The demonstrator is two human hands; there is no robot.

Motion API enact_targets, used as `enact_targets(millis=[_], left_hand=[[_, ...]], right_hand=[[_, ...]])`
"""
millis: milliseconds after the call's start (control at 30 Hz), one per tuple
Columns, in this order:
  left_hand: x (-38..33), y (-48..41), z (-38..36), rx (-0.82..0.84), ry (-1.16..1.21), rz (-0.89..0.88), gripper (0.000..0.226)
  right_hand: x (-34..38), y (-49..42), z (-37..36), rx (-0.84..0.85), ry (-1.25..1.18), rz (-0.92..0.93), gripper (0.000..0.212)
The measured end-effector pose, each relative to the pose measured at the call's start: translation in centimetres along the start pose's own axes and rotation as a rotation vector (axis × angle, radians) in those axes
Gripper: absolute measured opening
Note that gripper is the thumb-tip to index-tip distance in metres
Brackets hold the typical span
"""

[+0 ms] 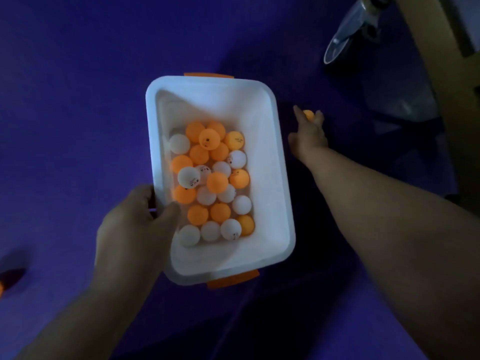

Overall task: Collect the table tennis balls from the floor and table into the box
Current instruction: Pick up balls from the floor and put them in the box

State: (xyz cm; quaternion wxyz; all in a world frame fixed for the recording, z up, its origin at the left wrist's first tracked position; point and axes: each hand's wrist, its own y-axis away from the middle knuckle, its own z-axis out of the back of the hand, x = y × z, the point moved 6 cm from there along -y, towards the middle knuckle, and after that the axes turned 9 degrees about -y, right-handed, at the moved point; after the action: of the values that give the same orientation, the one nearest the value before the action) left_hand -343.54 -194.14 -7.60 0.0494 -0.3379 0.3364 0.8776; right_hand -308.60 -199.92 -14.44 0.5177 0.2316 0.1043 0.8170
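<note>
While orange and white table tennis balls (210, 183) lie heaped in the white box (275, 178), the left hand (135, 224) grips its left rim, thumb inside. Just right of the box, the right hand (309, 136) pinches an orange ball (308, 115) down by the purple floor (65, 100).

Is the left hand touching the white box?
Touching. The head view shows the left hand gripping the box by its rim, thumb hooked over it inside.
</note>
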Motion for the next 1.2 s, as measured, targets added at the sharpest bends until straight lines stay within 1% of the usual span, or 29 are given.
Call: enact_targets(millis=[33, 133, 200, 267, 367, 400, 467, 533, 567, 633, 733, 767, 833, 967, 1067, 1100, 1200], left_hand=[[-0.1, -0.2, 0.0, -0.031, -0.054, -0.023, 0.011], [-0.2, -0.3, -0.8, -0.105, -0.289, -0.086, 0.017], [-0.5, -0.5, -1.1, -0.160, -0.354, -0.127, 0.015], [-0.6, -0.6, -1.0, -0.173, -0.383, -0.132, 0.015], [-0.5, -0.8, -0.9, -0.138, -0.401, -0.148, 0.016], [-0.6, -0.8, -0.7, -0.120, -0.392, -0.158, 0.016], [-0.6, -0.9, -0.7, -0.087, -0.395, -0.194, 0.015], [-0.5, -0.9, -0.6, -0.065, -0.430, -0.240, 0.016], [-0.5, -0.9, -0.4, -0.058, -0.445, -0.263, 0.017], [-0.4, -0.9, -0.2, -0.007, -0.487, -0.322, 0.023], [0.0, -0.7, 0.6, 0.119, -0.611, -0.423, 0.035], [0.3, -1.3, 0.4, 0.162, -0.670, -0.444, 0.039], [1.3, -1.0, 2.1, 0.156, -0.756, -0.484, 0.044], [6.0, 0.0, 6.6, 0.161, -0.825, -0.476, 0.038], [10.6, 0.9, 9.6, 0.086, -0.884, -0.502, 0.033], [12.0, 1.4, 10.3, 0.006, -0.915, -0.556, 0.032], [16.5, 2.8, 12.2, -0.194, -0.997, -0.634, 0.038]], right_hand=[[-0.1, -0.5, -0.2, 0.016, 0.004, -0.005, 0.062], [-0.9, -1.2, -0.1, 0.014, -0.040, -0.040, 0.055], [-0.8, -0.7, 0.4, -0.001, -0.090, -0.005, 0.055], [0.2, 0.6, 1.5, -0.080, -0.185, 0.094, 0.052], [3.2, 4.6, 4.2, -0.300, -0.387, 0.328, 0.044], [4.2, 6.4, 5.0, -0.349, -0.464, 0.404, 0.042], [6.1, 10.4, 6.1, -0.389, -0.570, 0.549, 0.042], [7.5, 14.0, 6.0, -0.362, -0.529, 0.691, 0.046], [8.2, 15.5, 5.4, -0.307, -0.488, 0.745, 0.051], [9.1, 17.3, 3.6, -0.153, -0.389, 0.755, 0.060], [10.3, 18.8, 1.6, -0.020, -0.326, 0.658, 0.071], [10.3, 18.3, 1.1, 0.011, -0.318, 0.605, 0.071], [11.0, 18.9, 0.8, 0.045, -0.286, 0.542, 0.072], [12.2, 21.3, 1.4, 0.075, -0.221, 0.466, 0.074], [13.5, 23.8, 2.3, 0.018, -0.203, 0.512, 0.068], [14.3, 24.8, 2.4, 0.001, -0.200, 0.548, 0.065], [17.5, 28.0, 1.8, -0.035, -0.156, 0.710, 0.057]])
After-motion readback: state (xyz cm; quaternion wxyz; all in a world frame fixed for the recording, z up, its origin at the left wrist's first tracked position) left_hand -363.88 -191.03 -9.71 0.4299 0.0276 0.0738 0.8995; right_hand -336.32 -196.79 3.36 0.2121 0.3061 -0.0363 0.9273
